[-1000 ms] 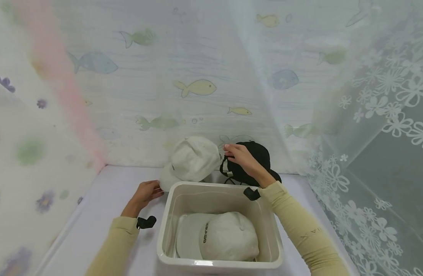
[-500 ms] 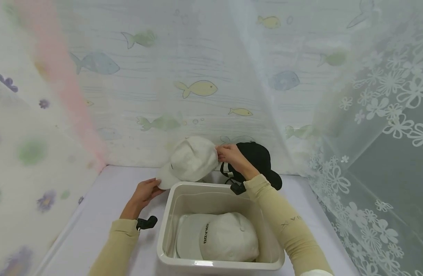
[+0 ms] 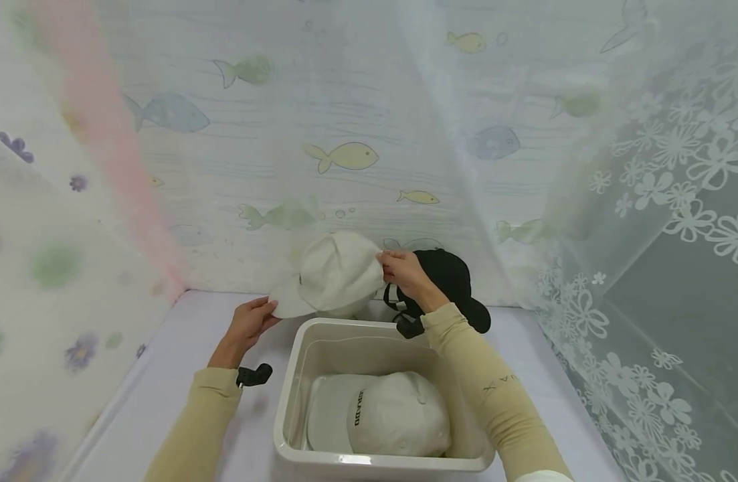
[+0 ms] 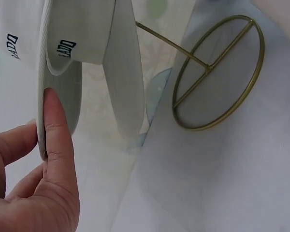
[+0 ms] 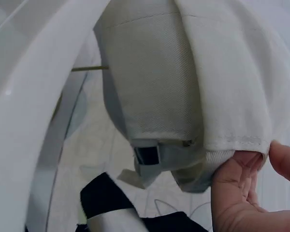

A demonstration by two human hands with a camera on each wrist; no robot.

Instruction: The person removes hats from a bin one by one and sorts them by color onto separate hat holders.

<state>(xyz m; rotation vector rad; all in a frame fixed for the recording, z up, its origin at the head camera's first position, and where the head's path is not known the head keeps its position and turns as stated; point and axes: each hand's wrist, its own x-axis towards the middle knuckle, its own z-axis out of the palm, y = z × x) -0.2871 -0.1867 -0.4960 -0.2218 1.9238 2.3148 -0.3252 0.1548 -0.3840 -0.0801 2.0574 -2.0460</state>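
Note:
A white baseball cap (image 3: 338, 268) is spread between both hands behind the tub. My left hand (image 3: 249, 326) pinches its brim at the tip, thumb on one face and fingers on the other. At the back, my right hand (image 3: 409, 273) grips the cap's lower edge, fingers tucked inside in the right wrist view. Directly under it sits a second white cap (image 4: 124, 79), its brim apart from the held one in the left wrist view. Dark lettering shows on both. A gold wire stand (image 4: 209, 66) with an oval base reaches up beneath them.
A beige plastic tub (image 3: 286, 402) stands in front, holding another white cap (image 3: 405, 415) with dark lettering. Right of the held cap is a black cap (image 3: 449, 278), partly behind the right forearm. A white fish-print curtain (image 3: 344, 100) hangs behind the table (image 3: 206, 335).
My right hand moved left from near the black cap and took hold of the white cap's back edge. My left hand took the brim, and the cap has risen slightly.

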